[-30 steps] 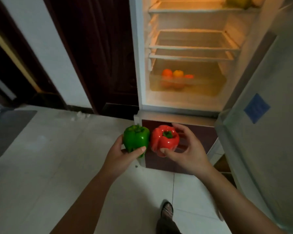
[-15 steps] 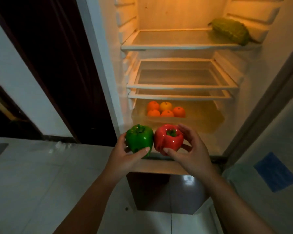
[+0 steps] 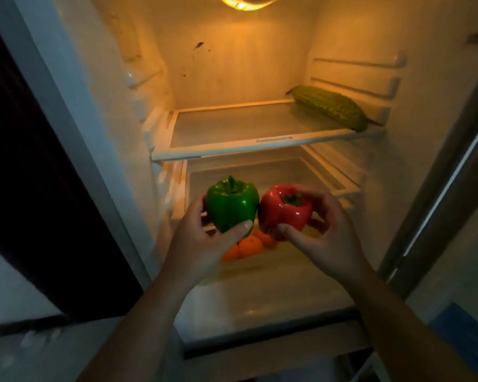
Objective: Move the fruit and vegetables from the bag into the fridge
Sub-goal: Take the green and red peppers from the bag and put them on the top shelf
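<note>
My left hand [image 3: 196, 244] grips a glossy green bell pepper [image 3: 231, 206], thumb across its front. Beside it, my right hand [image 3: 326, 241] holds a red bell pepper [image 3: 284, 209], fingers curled round its far side. The two peppers touch each other at the mouth of the open fridge [image 3: 232, 64], level with the lower glass shelf [image 3: 265, 172]. Several oranges [image 3: 249, 246] lie in the bottom drawer, partly hidden behind my hands. A bumpy green bitter gourd [image 3: 329, 107] lies on the right of the upper shelf [image 3: 232, 148]. No bag is in view.
The fridge lamp [image 3: 246, 1] glows orange at the top. The fridge door [image 3: 453, 188] stands open on the right with a blue sticker [image 3: 464, 334] on it. A dark wooden door [image 3: 25, 175] is to the left.
I have come closer to the fridge and the view has tilted up. Both hands have carried the peppers up and forward, from below the drawer to the lower shelf's level.
</note>
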The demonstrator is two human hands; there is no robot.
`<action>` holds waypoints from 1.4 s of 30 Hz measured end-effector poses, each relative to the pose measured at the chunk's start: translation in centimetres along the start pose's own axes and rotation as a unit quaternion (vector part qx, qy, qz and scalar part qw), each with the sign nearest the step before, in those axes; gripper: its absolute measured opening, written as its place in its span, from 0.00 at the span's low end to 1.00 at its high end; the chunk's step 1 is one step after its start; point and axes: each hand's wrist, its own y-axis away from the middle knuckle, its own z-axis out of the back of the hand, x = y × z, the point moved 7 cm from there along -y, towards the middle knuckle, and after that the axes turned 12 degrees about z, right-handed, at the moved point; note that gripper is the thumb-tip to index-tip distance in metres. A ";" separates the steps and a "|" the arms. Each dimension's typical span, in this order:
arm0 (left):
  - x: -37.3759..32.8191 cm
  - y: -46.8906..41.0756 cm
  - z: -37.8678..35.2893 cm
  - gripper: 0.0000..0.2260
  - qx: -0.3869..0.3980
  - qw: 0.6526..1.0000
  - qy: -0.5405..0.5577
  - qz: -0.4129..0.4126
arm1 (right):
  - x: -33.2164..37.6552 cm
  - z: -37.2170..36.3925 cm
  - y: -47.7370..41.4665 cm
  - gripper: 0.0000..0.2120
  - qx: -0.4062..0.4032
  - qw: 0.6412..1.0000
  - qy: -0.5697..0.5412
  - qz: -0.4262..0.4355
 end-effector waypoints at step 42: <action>-13.1 -23.6 -10.6 0.32 0.041 0.992 -0.106 -0.061 | -2.6 8.1 -18.5 0.24 -0.060 0.937 0.330 0.095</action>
